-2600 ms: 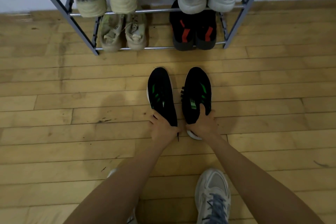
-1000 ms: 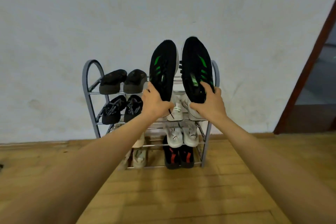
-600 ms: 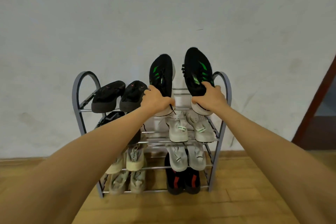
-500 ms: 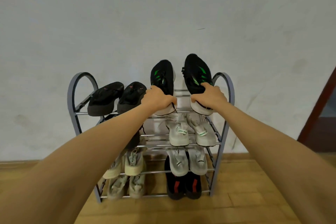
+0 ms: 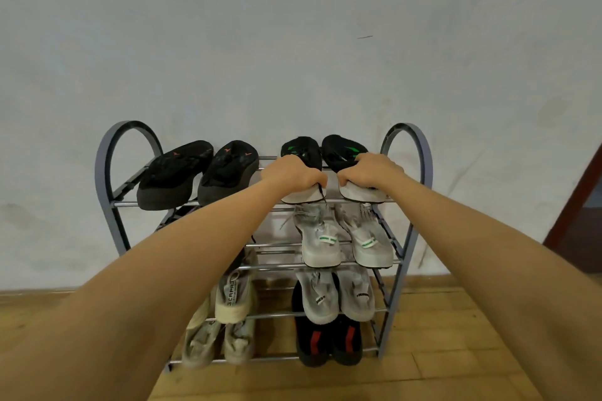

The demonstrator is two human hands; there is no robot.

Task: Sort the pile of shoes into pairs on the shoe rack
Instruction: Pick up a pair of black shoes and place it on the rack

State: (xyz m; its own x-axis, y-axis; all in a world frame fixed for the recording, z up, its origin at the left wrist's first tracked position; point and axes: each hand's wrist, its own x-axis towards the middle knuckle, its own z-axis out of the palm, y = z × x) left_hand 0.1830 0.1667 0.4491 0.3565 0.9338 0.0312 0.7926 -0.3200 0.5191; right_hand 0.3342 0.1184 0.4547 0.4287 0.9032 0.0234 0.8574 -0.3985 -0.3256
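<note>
Two black shoes with green marks and white soles lie side by side on the right half of the top shelf of the grey metal shoe rack (image 5: 107,172). My left hand (image 5: 291,172) grips the heel of the left black-and-green shoe (image 5: 299,148). My right hand (image 5: 371,171) grips the heel of the right black-and-green shoe (image 5: 342,148). Both toes point at the wall; the heels hang over the front rail.
A pair of black slippers (image 5: 198,172) fills the top shelf's left half. Lower shelves hold white sneakers (image 5: 345,239), grey sneakers (image 5: 335,298), black shoes with red marks (image 5: 329,340) and beige sneakers (image 5: 218,340). A white wall stands close behind. A dark door frame (image 5: 583,202) is at the right.
Both hands have carried the black-and-green pair from the floor up to the rack and lowered it from a tilted hold to lying flat on the top shelf.
</note>
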